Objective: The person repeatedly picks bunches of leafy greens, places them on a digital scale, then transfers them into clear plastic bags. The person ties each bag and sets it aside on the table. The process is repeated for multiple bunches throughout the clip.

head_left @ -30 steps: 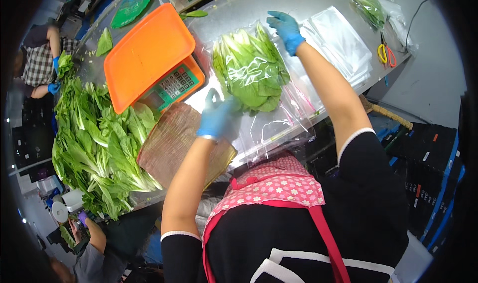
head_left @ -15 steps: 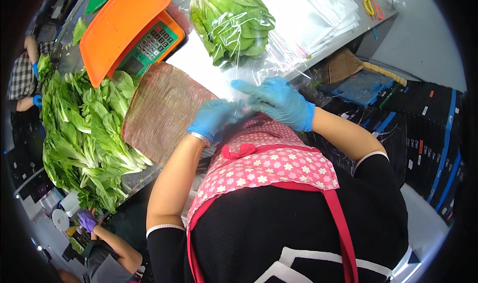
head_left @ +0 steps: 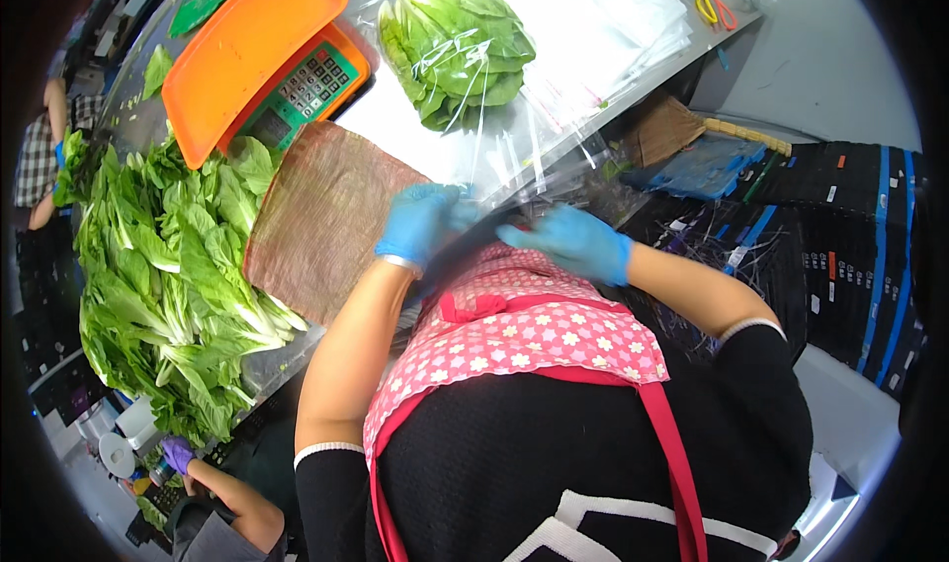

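A bunch of leafy green lettuce [head_left: 455, 53] lies in a clear plastic bag [head_left: 484, 152] on the table in front of me, its open end toward my body. My left hand [head_left: 417, 228], in a blue glove, is closed on the bag's near edge; its fingertips are partly blurred. To the right, my right hand [head_left: 575, 246], also blue-gloved, hovers over my pink flowered apron [head_left: 534, 335], apart from the left. Its fingers are curled together, and whatever they hold cannot be made out.
A brown cloth [head_left: 331, 221] lies left of my left hand, beside a large lettuce pile [head_left: 168, 275]. Behind stands an orange scale [head_left: 252, 53]. Flat clear bags [head_left: 603, 28] and scissors [head_left: 716, 10] are at the far right. Black crates [head_left: 840, 236] stand right; two co-workers are left.
My hands have separated: the right has moved down and right, away from the bag's edge, and its outstretched finger has curled in. My left has shifted slightly up. The bagged lettuce stays put.
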The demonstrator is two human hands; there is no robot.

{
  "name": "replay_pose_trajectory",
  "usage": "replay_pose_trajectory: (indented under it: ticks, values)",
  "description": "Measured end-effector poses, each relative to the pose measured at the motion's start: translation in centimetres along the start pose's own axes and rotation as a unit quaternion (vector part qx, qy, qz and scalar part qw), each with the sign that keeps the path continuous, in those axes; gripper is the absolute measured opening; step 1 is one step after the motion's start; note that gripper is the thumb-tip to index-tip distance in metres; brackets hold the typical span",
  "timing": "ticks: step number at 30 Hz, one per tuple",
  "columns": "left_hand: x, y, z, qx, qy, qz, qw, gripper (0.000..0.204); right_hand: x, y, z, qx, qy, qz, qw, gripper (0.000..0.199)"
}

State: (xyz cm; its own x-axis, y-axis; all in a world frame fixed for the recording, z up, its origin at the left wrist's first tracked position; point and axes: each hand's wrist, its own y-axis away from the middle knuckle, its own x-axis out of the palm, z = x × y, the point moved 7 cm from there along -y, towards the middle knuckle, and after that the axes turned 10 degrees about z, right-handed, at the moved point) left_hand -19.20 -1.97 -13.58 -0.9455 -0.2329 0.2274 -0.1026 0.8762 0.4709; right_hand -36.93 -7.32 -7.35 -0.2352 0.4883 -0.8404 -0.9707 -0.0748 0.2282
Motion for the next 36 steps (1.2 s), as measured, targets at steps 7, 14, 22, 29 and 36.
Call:
replay_pose_trajectory:
  ticks: [7, 14, 22, 29, 36]
  values:
    - [-3.4, 2.7, 0.1, -0.103, -0.057, 0.035, 0.992, 0.024, 12.1, 32.5, -13.6, 0.283, 0.025, 0.738, 0.612, 0.035]
    - [-2.5, 0.3, -8.4, 0.234, -0.742, -0.116, 0.618, 0.069, -15.2, 4.7, -14.7, 0.164, 0.205, -0.166, 0.951, 0.057]
    - [-1.9, -3.9, -7.4, 0.243, -0.69, 0.116, 0.671, 0.06, -9.5, -6.5, -16.0, -0.129, 0.276, -0.003, 0.952, 0.069]
    - [-4.8, -4.0, -8.3, 0.273, -0.244, 0.038, 0.93, 0.05, -9.7, -6.3, -19.4, -0.086, -0.304, -0.174, 0.933, 0.046]
    - [-9.5, -8.7, -3.6, 0.019, 0.014, -0.269, 0.963, 0.041, -7.1, -8.1, -23.7, 0.278, -0.439, -0.221, 0.825, 0.059]
